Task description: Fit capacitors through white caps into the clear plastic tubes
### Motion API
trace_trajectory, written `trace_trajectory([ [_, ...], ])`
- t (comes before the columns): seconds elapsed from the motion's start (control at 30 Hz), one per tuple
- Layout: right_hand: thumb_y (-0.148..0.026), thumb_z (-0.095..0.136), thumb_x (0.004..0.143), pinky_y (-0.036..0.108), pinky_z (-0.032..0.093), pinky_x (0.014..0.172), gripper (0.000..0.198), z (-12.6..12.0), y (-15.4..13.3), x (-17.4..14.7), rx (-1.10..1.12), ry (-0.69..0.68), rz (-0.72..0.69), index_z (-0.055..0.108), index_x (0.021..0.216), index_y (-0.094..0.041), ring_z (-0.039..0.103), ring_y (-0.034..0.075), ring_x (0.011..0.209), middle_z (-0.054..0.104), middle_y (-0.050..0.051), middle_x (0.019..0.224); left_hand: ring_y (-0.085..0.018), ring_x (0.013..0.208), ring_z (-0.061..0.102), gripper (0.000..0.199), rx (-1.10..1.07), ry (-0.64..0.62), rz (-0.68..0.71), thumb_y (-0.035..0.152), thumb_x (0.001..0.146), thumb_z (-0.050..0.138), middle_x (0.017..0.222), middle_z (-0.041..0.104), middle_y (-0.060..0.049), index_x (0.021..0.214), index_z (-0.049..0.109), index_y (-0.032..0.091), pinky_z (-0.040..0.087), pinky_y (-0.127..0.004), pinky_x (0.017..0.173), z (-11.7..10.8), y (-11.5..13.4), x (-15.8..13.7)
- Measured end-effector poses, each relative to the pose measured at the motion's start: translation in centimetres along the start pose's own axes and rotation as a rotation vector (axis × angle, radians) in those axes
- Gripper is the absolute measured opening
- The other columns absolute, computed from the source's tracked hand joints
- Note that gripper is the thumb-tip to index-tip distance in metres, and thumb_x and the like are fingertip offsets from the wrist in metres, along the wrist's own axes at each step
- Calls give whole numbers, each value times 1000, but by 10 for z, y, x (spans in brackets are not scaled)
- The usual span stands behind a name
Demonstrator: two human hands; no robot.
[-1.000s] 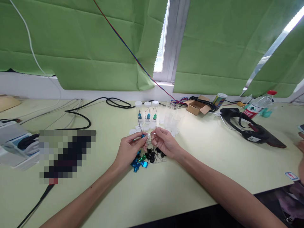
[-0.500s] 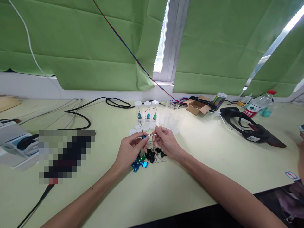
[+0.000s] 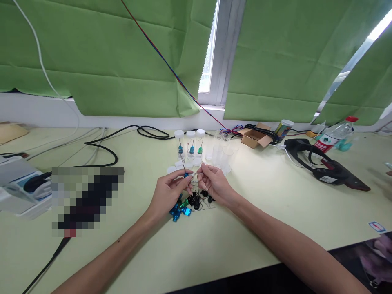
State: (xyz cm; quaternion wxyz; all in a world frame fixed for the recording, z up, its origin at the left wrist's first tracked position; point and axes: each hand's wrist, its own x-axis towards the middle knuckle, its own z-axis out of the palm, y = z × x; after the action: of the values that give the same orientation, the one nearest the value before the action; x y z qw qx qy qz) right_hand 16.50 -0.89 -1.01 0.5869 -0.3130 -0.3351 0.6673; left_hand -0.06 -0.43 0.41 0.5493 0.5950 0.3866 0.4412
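My left hand (image 3: 167, 194) is closed around a small blue metal fitting (image 3: 186, 175), from which a thin dark rod points up toward the vials. My right hand (image 3: 217, 183) pinches a thin metal rod (image 3: 196, 174) that lies level and reaches to the blue fitting; whether its tip sits inside is too small to tell. Below both hands lies a pile of blue fittings (image 3: 175, 213), a green fitting (image 3: 184, 203), black knob-like pieces (image 3: 196, 201) and thin metal pins. My left fingers partly cover the pile.
Three white-capped vials (image 3: 190, 145) hold fittings with bent wires. Beside them stand several clear tubes (image 3: 218, 154), with white caps (image 3: 171, 170) in front. A cardboard box (image 3: 253, 139), black headset (image 3: 324, 173), bottle (image 3: 329, 141) and black cable (image 3: 116, 157) lie around. Another person's hand shows far right.
The view shifts very slightly. My two hands keep nearly the same pose on the blue fitting and the rod. The other person's hand at the far right has drawn partly out of view.
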Motion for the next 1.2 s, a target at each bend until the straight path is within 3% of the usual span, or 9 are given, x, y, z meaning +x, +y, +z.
trace_trajectory([
  [0.3,-45,80,75,16,34,39,35,-2,0,2,194,-61,55,62,73,-15,38,2,38,56,-6,56,-15,75,68,30,-225,-67,-11,34,78,76,110,70,-8,103,73,18,59,-33,80,1,-1,-1],
  [0.53,-45,72,85,17,41,47,31,-6,2,3,245,-127,74,63,78,-16,32,2,37,49,-9,51,-18,82,70,32,-260,-104,-20,33,79,75,114,70,-9,106,73,16,58,-35,86,3,-1,-3],
  [0.7,-41,68,89,14,35,42,29,-7,1,2,283,-167,80,63,79,-14,33,2,38,48,-9,50,-18,79,70,32,-192,-99,-2,36,78,75,105,72,-7,104,72,17,58,-34,82,2,0,-2],
  [0.8,-38,66,91,13,32,39,27,-7,0,2,308,-171,91,62,78,-14,34,2,38,50,-7,53,-14,61,65,32,-17,-69,-9,39,77,75,76,71,-3,100,72,17,55,-29,68,0,0,-1],
  [0.9,-36,65,92,13,32,39,27,-6,-1,1,318,-165,93,61,77,-14,33,2,38,50,-7,55,-12,49,56,30,139,-1,-28,42,76,75,53,60,2,92,70,17,46,-24,52,-2,0,0],
  [1.0,-35,65,92,13,32,39,27,-6,-1,1,327,-164,96,60,76,-14,34,2,38,51,-7,55,-11,45,52,30,182,64,-48,43,75,75,51,57,2,87,68,17,41,-23,46,-4,2,1],
  [1.2,-35,64,93,13,32,38,27,-6,0,2,327,-160,96,61,76,-13,35,2,38,51,-6,55,-14,53,59,31,87,13,-148,43,70,79,61,65,-3,81,67,16,48,-27,57,-8,8,5],
])
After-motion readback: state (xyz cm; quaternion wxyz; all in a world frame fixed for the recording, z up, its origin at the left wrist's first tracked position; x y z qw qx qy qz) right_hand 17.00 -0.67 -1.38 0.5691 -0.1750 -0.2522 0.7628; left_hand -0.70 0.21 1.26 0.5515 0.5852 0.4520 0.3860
